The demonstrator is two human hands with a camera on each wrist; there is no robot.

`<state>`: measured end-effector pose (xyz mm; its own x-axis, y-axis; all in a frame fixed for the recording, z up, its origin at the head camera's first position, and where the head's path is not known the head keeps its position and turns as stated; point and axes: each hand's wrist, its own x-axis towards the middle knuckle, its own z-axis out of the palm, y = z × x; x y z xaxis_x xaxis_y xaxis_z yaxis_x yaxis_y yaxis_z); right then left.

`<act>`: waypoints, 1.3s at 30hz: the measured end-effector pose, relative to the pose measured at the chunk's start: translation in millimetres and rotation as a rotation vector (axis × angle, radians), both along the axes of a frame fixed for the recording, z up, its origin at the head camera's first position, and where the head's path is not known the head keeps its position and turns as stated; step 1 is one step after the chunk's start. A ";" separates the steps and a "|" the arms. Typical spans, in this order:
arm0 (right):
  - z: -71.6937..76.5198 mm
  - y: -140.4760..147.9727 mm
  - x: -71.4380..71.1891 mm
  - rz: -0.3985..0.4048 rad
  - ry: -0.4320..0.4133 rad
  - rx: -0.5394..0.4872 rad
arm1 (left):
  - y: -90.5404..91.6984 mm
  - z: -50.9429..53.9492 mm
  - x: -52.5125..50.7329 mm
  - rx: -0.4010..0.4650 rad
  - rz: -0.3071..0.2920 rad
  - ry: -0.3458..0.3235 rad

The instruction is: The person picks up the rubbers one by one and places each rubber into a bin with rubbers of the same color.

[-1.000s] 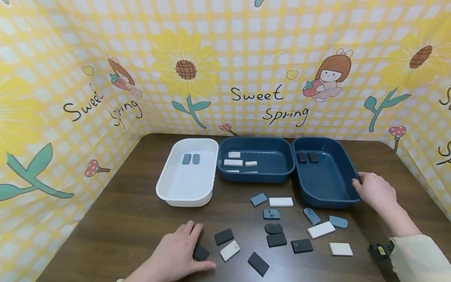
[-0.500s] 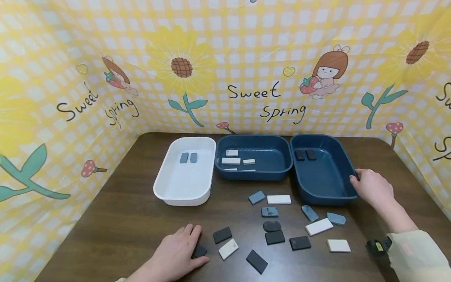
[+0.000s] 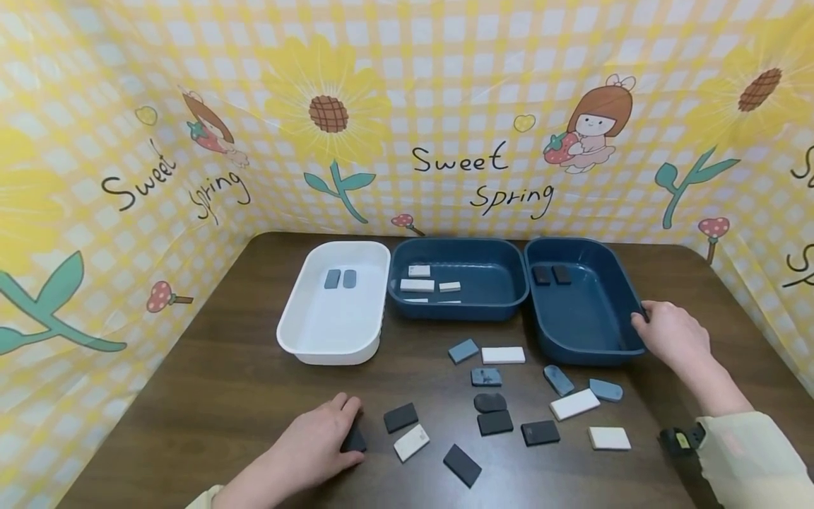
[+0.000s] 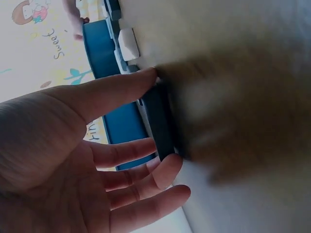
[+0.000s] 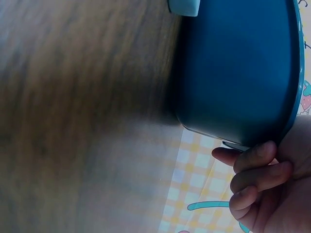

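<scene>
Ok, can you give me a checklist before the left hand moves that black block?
1. Left hand has a grip on the black block: ok, thumb and fingertip pinch it.
2. Black block off the table: cannot tell.
3. Right hand touching the right blue tray: ok, at its outer side.
4. Only black pieces in that tray: ok, two, nothing else seen.
5. Spare room there: ok, plenty of bare floor.
6. Straight slide to it: not ok, loose blocks lie between.

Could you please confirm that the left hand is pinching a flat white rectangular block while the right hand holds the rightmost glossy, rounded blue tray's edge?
Not quite: the head view shows the left hand pinching a flat black, not white, rectangular block; the right hand does hold the blue tray by its edge.
</scene>
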<state>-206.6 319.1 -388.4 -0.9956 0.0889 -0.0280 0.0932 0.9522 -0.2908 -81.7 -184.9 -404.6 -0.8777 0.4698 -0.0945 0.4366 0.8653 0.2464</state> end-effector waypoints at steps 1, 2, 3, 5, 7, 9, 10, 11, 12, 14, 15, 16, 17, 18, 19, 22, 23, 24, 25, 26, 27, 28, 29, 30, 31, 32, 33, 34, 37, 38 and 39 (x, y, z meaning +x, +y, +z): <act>-0.3 0.1 0.2 -0.001 0.001 -0.001 | -0.1 0.8 -1.0 -0.005 0.000 0.011; -0.6 0.1 0.5 -0.002 0.001 -0.002 | 0.0 2.4 -2.2 -0.005 0.002 0.019; -0.8 0.0 0.7 -0.004 0.003 -0.002 | 0.0 4.1 -3.8 -0.003 0.003 0.027; -0.9 -0.5 0.8 -0.005 0.004 -0.004 | 1.3 9.3 -6.7 0.005 0.007 0.064; -0.6 -1.0 0.9 -0.007 0.003 -0.007 | 3.4 14.8 -11.1 0.017 0.000 0.119; -0.4 -1.2 1.0 -0.006 0.003 -0.007 | 7.9 20.9 -16.4 0.022 -0.010 0.154; 0.0 -1.2 0.7 -0.004 0.000 -0.006 | 11.0 23.9 -19.3 0.021 -0.019 0.172; 0.3 -1.1 0.5 -0.001 0.000 -0.005 | 14.7 26.6 -22.8 0.020 -0.032 0.181; 0.6 -1.0 0.3 -0.001 -0.001 -0.005 | 19.2 29.5 -26.5 0.016 -0.048 0.184; 0.9 -0.8 0.2 -0.001 -0.004 -0.007 | 29.9 35.2 -34.6 0.000 -0.091 0.176; 1.0 -0.7 0.1 -0.001 -0.006 -0.009 | 36.0 38.3 -38.9 -0.013 -0.118 0.172; 0.8 -0.7 0.1 -0.003 -0.007 -0.011 | 42.5 41.5 -43.4 -0.027 -0.148 0.169; 0.7 -0.8 0.1 -0.004 -0.007 -0.012 | 49.3 45.0 -47.9 -0.040 -0.175 0.159; 0.6 -0.9 0.2 -0.006 -0.008 -0.014 | 56.1 48.5 -52.3 -0.054 -0.203 0.156; 0.4 -1.0 0.1 -0.007 -0.008 -0.016 | 63.0 52.2 -56.5 -0.062 -0.230 0.156; 0.3 -1.6 0.0 -0.007 -0.001 -0.012 | 82.9 63.7 -69.4 -0.071 -0.293 0.180; 0.4 -2.0 -0.1 -0.005 0.002 -0.010 | 89.2 67.4 -73.8 -0.068 -0.313 0.196; 0.6 -2.4 -0.4 -0.003 0.005 -0.008 | 95.2 70.7 -78.5 -0.066 -0.333 0.215; 0.4 -2.5 -0.2 -0.004 0.005 -0.008 | 101.7 74.0 -83.4 -0.065 -0.351 0.228; 0.2 -2.7 -0.2 -0.005 0.003 -0.010 | 107.9 76.9 -88.2 -0.063 -0.371 0.240; 0.1 -3.1 -0.4 -0.007 -0.001 -0.013 | 114.1 79.0 -93.2 -0.062 -0.390 0.249; -0.2 -3.6 -0.7 -0.007 -0.004 -0.016 | 120.3 81.6 -97.9 -0.061 -0.407 0.251; -0.4 -4.2 -1.1 -0.008 -0.006 -0.019 | 126.5 83.7 -102.7 -0.056 -0.423 0.250; -0.7 -4.6 -1.7 -0.009 -0.009 -0.022 | 132.9 85.4 -107.7 -0.054 -0.435 0.246; -0.8 -5.0 -2.2 -0.009 -0.009 -0.025 | 139.2 87.3 -112.8 -0.050 -0.445 0.239; -1.0 -5.3 -2.6 -0.008 -0.006 -0.026 | 145.7 88.9 -118.1 -0.046 -0.456 0.234; -1.2 -5.3 -2.8 -0.008 -0.001 -0.024 | 152.5 90.4 -123.7 -0.045 -0.465 0.232; -1.2 -5.2 -3.0 -0.008 0.002 -0.024 | 159.4 91.8 -129.4 -0.042 -0.474 0.232; -1.2 -3.2 -2.3 -0.008 0.017 -0.019 | 182.3 95.6 -146.0 -0.053 -0.493 0.236; -1.3 -2.5 -1.7 -0.011 0.020 -0.019 | 190.4 96.6 -151.1 -0.057 -0.501 0.239; -1.2 -1.5 -1.1 -0.013 0.022 -0.020 | 198.4 97.2 -156.1 -0.063 -0.509 0.247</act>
